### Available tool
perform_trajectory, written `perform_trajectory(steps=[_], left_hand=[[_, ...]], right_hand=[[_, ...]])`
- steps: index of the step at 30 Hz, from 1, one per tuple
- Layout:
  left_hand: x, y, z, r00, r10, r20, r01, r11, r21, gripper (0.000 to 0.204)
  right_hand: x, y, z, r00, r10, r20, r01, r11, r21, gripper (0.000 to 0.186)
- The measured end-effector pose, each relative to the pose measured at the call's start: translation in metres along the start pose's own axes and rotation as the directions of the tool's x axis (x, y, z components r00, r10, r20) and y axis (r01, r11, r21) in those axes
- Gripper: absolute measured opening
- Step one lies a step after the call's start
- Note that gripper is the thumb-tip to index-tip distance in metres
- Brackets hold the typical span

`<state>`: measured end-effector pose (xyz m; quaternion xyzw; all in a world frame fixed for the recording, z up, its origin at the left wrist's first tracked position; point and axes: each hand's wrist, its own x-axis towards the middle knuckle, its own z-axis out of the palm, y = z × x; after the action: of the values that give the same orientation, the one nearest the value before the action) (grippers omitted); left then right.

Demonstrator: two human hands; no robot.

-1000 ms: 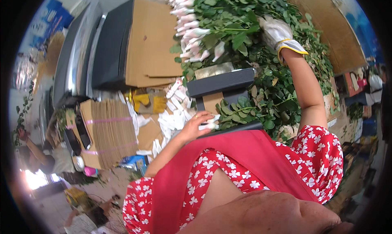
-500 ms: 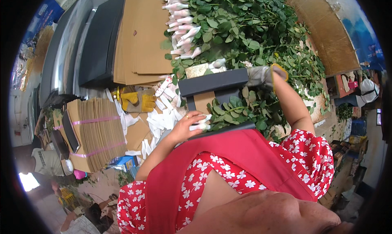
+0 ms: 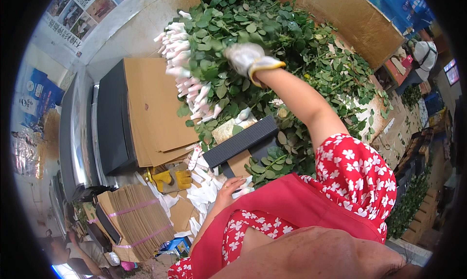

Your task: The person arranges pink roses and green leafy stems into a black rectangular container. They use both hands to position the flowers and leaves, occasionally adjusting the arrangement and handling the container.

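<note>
My bare left hand (image 3: 228, 192), a ring on one finger, lies with fingers stretched out at the white-sleeved flower heads (image 3: 245, 185) of a small leafy bunch (image 3: 272, 163). My apron hides part of that bunch, which lies on a black sheet with a brown strip. Past it stands a ribbed black cardboard piece (image 3: 242, 143). My right hand (image 3: 247, 59), in a grey-white glove with a yellow cuff, reaches over the big heap of leafy stems (image 3: 292, 45). Motion smears its fingers. Pink-white sleeved flower heads (image 3: 179, 57) line the heap's left side.
Brown cardboard sheets (image 3: 155, 113) and black ones (image 3: 113, 118) stand at the left. Nearer are white paper sleeves (image 3: 202, 194), a yellow work glove (image 3: 172, 179) and a strapped cardboard bundle (image 3: 138, 220). A cardboard wall (image 3: 357, 28) borders the far right. Another person is at lower left.
My right hand has moved from beside the black cardboard piece up and left over the stem heap. My left hand stays at the small bunch. The view has turned and shifted.
</note>
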<state>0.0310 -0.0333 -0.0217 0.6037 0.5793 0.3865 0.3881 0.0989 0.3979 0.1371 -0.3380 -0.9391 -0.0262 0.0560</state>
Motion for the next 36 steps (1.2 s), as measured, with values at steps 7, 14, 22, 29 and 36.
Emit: perform_trajectory(steps=[7, 14, 22, 29, 36], left_hand=[[-0.008, -0.002, -0.005, 1.0, -0.002, 0.013, 0.002, 0.998, 0.07, 0.058], [0.002, 0.007, -0.01, 0.999, 0.024, 0.035, -0.027, 0.996, 0.086, 0.064], [0.0, 0.005, -0.001, 0.999, -0.012, -0.042, 0.016, 0.996, 0.086, 0.069], [-0.008, 0.007, -0.005, 0.999, 0.025, -0.045, -0.019, 0.991, 0.134, 0.058], [0.007, -0.003, -0.005, 0.989, 0.137, -0.06, -0.128, 0.983, 0.13, 0.057]], right_hand=[[-0.054, -0.024, -0.041, 1.0, -0.016, -0.014, 0.017, 0.999, 0.048, 0.038], [-0.022, 0.016, 0.029, 0.979, 0.086, 0.185, -0.096, 0.994, 0.047, 0.041], [-0.044, 0.019, 0.038, 0.989, 0.012, 0.146, 0.009, 0.99, -0.143, 0.038], [-0.073, 0.001, -0.067, 0.887, -0.275, -0.371, 0.187, 0.949, -0.255, 0.01], [-0.164, 0.041, -0.063, 0.994, -0.055, 0.095, 0.074, 0.975, -0.212, 0.02]])
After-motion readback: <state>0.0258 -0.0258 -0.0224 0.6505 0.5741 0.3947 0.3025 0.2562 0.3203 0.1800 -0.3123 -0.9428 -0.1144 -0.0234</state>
